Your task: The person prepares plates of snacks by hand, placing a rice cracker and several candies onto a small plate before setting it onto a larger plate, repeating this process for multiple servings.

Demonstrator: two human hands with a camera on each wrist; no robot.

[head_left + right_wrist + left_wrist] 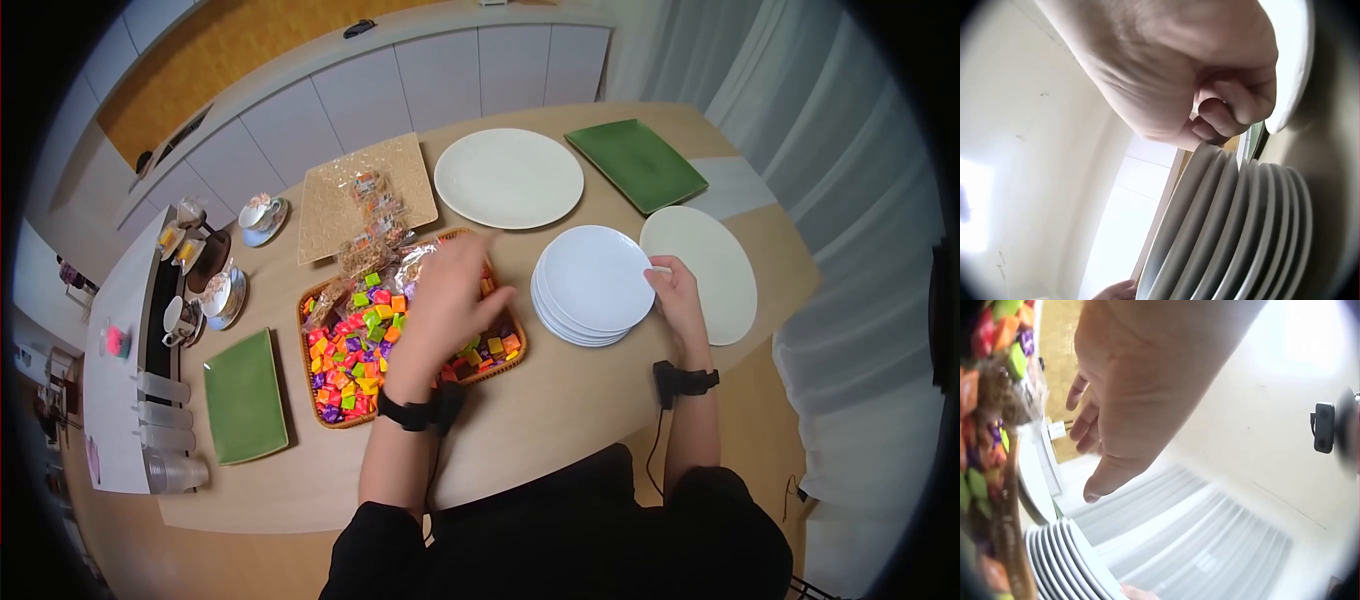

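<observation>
A stack of small round white plates (pixel 592 283) stands on the table. My right hand (pixel 679 299) is at its right edge, pinching the rim of the top plate (pixel 1179 219) with thumb above and fingers curled. My left hand (pixel 450 300), slightly blurred, hangs over a wicker basket (pixel 520 345), its fingers loose and holding nothing. Brightly wrapped sweets (pixel 355 365) fill the basket's left and front part. Clear-wrapped brown snacks (pixel 365 255) lie at its back edge. In the left wrist view the left thumb (pixel 1100 484) points toward the plates.
Behind the basket is a patterned beige square tray (pixel 330 195) bearing more wrapped snacks. Oval cream plates (pixel 510 178) and a green rectangular plate (pixel 637 163) lie at the back and right. Another green plate (pixel 245 398), teacups (pixel 260 213) and plastic cups (pixel 178 470) are on the left.
</observation>
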